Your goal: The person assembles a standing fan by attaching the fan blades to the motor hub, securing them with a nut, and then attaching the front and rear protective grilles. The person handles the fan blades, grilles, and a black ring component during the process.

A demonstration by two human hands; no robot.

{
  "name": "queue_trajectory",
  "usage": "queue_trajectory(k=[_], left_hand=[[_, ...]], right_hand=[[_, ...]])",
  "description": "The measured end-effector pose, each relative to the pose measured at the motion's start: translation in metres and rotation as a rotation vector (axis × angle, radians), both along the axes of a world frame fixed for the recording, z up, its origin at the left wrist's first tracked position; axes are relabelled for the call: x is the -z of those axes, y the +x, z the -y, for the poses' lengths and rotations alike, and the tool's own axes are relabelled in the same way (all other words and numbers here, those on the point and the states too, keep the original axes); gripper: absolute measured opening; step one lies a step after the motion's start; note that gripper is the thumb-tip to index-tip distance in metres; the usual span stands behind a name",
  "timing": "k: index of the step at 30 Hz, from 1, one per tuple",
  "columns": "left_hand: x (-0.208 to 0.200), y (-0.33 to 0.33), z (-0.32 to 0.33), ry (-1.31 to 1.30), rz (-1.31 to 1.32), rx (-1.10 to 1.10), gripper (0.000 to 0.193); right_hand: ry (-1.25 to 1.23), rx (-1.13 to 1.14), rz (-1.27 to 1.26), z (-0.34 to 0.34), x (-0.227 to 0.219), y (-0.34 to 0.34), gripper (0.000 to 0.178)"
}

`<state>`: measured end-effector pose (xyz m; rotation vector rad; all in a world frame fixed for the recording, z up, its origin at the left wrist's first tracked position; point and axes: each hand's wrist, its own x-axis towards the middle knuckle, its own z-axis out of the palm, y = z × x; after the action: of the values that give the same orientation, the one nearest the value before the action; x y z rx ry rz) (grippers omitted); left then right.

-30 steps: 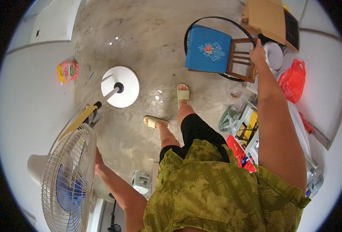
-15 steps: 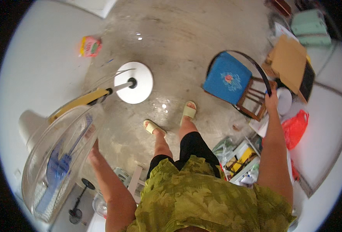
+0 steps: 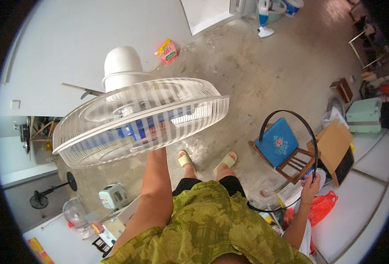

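Observation:
A white pedestal fan (image 3: 84,145) fills the left and middle, its wire cage tilted and its blue blades (image 3: 135,128) showing through the wires. My left hand (image 3: 157,131) is behind the cage, seen only through the wires; its fingers look closed on the fan, though the exact part gripped is hidden. Out to the right, my right hand (image 3: 309,181) is closed round a thin black hoop (image 3: 314,143). The hoop arcs up in front of a blue-seated wooden chair (image 3: 279,141), and its lower part curves back toward my shirt.
A pink and yellow packet (image 3: 167,52) is by the left wall. Cardboard (image 3: 334,143), a red plastic bag (image 3: 324,209) and a mint-green case (image 3: 364,115) are at the right. At lower left are a black fan (image 3: 38,200) and a small pale appliance (image 3: 113,196).
The fan's cage has swung rightward and up, and its round white base is now out of view. My right hand and the hoop are lower. The view has turned left.

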<state>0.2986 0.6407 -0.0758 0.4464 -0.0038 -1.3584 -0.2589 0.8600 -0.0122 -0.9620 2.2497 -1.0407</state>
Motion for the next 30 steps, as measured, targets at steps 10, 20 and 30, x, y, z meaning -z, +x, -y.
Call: queue_trajectory(k=[10, 20, 30], left_hand=[[0.010, 0.007, 0.014, -0.624, -0.013, 0.088, 0.054], [-0.041, 0.009, 0.006, -0.017, -0.057, -0.099, 0.045], [-0.044, 0.025, 0.001, 0.065, -0.234, -0.116, 0.048]], right_hand=[[-0.386, -0.245, -0.388, 0.095, -0.176, 0.091, 0.027], [-0.889, -0.606, -0.238, 0.182, -0.265, 0.238, 0.034], [-0.958, -1.080, -0.617, 0.217, -0.248, 0.310, 0.036]])
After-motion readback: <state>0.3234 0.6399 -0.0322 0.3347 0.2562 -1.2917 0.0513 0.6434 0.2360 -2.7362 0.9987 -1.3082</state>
